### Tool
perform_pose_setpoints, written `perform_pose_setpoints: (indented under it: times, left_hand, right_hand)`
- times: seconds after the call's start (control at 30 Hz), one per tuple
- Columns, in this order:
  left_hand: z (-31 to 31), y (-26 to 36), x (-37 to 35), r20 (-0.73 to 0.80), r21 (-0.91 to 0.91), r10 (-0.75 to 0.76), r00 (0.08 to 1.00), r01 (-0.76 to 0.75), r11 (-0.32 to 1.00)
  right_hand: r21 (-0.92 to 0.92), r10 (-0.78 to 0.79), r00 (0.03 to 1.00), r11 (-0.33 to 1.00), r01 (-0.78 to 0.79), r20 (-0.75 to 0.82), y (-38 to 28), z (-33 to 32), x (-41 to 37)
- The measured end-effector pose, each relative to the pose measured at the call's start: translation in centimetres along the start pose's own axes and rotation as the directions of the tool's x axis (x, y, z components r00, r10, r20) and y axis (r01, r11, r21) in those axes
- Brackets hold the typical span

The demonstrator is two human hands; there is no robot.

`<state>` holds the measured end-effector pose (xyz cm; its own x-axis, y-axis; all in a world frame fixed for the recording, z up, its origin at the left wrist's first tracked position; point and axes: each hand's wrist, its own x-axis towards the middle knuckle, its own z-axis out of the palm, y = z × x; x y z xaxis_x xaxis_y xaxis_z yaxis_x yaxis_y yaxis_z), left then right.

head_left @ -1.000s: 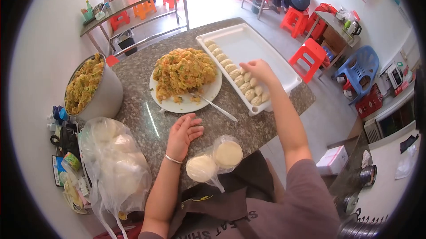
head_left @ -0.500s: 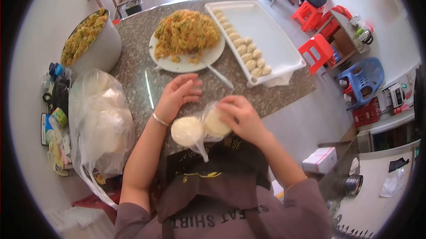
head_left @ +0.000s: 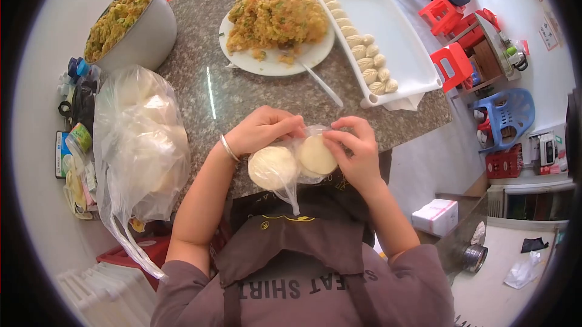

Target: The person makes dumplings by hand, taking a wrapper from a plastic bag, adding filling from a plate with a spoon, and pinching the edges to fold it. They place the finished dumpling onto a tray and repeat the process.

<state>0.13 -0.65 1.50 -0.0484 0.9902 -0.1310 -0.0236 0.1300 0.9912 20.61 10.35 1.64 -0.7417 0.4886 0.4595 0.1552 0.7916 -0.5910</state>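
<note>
Fingertips of left hand (head_left: 267, 130) and right hand (head_left: 359, 151) pinch the clear plastic bag of round white dough wrappers (head_left: 290, 166), lying crosswise between them at the near edge of the speckled grey stone table (head_left: 206, 96).

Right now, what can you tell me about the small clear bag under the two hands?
The small clear bag is thin, wrinkled plastic holding two pale round flat stacks side by side, the left whiter, the right creamier. It lies at the near edge of the speckled stone counter, partly over the brown apron. The left hand grips its top edge; the right hand pinches the plastic at the right stack. A twisted tail of plastic hangs toward the person.
</note>
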Motion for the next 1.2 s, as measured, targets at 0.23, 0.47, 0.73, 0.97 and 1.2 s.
perform_pose_setpoints:
  times: [0.23, 0.47, 0.73, 0.97, 1.2]
  left_hand:
    - [-0.3, -0.5, 0.1, 0.054, -0.018, -0.061, 0.997, 0.062, 0.998]
    - [-0.3, -0.2, 0.1, 0.066, -0.134, -0.019, 0.998, 0.027, 0.991]
    - [0.1, -0.3, 0.1, -0.02, -0.41, 0.255, 0.967, -0.24, 0.88]
    - [-1.0, -0.6, 0.5, -0.4, -0.728, -0.08, 0.913, -0.264, 0.633]
    - [-1.2, -0.8, 0.4, -0.389, -0.776, -0.199, 0.899, -0.204, 0.597]
  right_hand:
    - [-0.037, -0.062, 0.998, 0.997, 0.062, 0.02, -0.6, -0.4, 0.9]
    - [-0.006, -0.175, 0.974, 0.984, 0.178, 0.146, -1.9, -1.8, 2.7]
    - [0.295, -0.046, 0.998, 0.955, 0.031, 0.046, -2.1, -0.4, 5.4]
    - [-0.03, 0.108, 0.981, 0.994, -0.105, 0.16, 2.2, 2.7, 10.0]
    - [-0.006, 0.037, 0.955, 0.999, -0.037, 0.293, -1.4, 1.7, 13.5]
